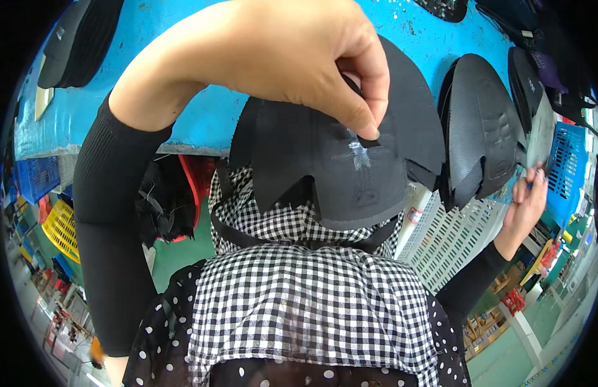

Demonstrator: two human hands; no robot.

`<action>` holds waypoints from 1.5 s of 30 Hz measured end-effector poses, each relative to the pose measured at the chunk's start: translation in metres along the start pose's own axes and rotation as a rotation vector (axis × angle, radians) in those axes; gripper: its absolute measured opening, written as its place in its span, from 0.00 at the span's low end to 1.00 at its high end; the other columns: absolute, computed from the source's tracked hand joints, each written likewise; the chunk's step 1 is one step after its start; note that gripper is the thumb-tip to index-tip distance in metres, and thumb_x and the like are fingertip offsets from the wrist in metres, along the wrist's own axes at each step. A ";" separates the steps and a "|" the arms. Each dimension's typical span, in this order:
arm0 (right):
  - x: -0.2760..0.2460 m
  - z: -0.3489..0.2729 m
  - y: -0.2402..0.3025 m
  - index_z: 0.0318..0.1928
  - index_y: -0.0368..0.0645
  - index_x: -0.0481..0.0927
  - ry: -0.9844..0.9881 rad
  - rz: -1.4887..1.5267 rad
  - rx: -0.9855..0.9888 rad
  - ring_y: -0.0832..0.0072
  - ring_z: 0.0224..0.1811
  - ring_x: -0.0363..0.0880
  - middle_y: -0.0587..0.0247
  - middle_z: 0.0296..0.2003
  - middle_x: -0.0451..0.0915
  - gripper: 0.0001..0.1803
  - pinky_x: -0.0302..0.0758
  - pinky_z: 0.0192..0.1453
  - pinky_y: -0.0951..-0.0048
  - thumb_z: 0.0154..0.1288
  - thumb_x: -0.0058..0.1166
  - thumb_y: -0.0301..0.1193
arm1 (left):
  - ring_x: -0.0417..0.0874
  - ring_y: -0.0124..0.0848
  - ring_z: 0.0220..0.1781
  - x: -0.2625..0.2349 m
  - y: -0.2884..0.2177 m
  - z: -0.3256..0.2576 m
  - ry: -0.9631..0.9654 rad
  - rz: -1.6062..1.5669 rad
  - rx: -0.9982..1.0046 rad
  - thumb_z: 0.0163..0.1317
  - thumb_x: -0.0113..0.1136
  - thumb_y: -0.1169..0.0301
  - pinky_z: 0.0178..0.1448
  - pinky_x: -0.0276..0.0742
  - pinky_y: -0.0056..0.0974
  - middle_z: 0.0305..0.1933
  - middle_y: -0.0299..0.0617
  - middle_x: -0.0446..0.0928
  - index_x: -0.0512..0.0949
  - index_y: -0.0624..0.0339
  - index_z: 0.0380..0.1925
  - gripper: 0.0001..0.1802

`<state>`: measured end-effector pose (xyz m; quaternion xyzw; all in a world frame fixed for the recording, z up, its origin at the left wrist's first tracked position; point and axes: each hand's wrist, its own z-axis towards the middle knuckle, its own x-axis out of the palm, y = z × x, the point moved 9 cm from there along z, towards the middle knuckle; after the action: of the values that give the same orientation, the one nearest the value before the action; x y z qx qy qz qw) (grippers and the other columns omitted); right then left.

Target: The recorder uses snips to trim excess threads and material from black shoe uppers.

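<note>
My left hand (312, 71) arches over black cut pieces shaped like shoe uppers (350, 180), lying at the blue table's near edge above my lap. Thumb and forefinger are pinched together on a small black scrap (368, 140), mostly hidden by the fingertips. Just below them, a whitish shiny smear (359, 156) marks the black surface. Far to the right, my right hand (530, 201) is raised by the table's edge with fingers apart. It is close to a pale, see-through strip (541, 132); whether it touches the strip is unclear.
Stacks of similar black pieces stand on the blue table (202, 122), at far left (79, 45) and right (483, 122). A white slotted basket (450, 238) sits below on the right, near a blue crate (565, 164). A red bin with black scraps (166, 200) is lower left.
</note>
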<state>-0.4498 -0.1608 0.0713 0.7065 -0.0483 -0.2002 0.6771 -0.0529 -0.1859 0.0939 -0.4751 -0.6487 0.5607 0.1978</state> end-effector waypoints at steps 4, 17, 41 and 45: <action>0.018 -0.014 0.023 0.55 0.36 0.71 0.003 0.056 -0.058 0.89 0.16 0.54 0.69 0.29 0.69 0.14 0.50 0.20 0.83 0.77 0.44 0.31 | 0.81 0.25 0.35 0.014 -0.003 0.009 0.125 0.013 0.092 0.61 0.63 0.69 0.43 0.75 0.30 0.32 0.39 0.84 0.83 0.64 0.34 0.09; 0.213 -0.091 0.061 0.39 0.40 0.77 0.958 -0.460 -0.472 0.78 0.27 0.78 0.66 0.28 0.78 0.06 0.73 0.31 0.75 0.61 0.58 0.21 | 0.82 0.44 0.37 0.019 -0.003 0.008 0.046 0.267 0.213 0.57 0.62 0.69 0.44 0.76 0.40 0.31 0.46 0.81 0.82 0.63 0.30 0.07; 0.271 -0.094 0.075 0.37 0.43 0.75 1.040 -0.702 -0.736 0.62 0.30 0.80 0.60 0.28 0.79 0.09 0.74 0.33 0.68 0.58 0.62 0.28 | 0.82 0.44 0.35 0.000 0.007 0.010 0.091 0.280 0.128 0.61 0.56 0.67 0.41 0.75 0.42 0.32 0.50 0.81 0.79 0.63 0.35 0.11; 0.267 -0.081 0.065 0.39 0.39 0.75 0.995 -0.793 -0.576 0.60 0.31 0.81 0.57 0.29 0.79 0.11 0.74 0.37 0.70 0.62 0.61 0.32 | 0.80 0.44 0.33 0.004 0.020 0.017 0.202 0.182 0.020 0.62 0.55 0.67 0.40 0.75 0.42 0.31 0.49 0.80 0.77 0.64 0.35 0.10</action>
<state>-0.1642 -0.1802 0.0767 0.4707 0.5843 -0.0897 0.6549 -0.0602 -0.1928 0.0696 -0.5843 -0.5740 0.5319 0.2151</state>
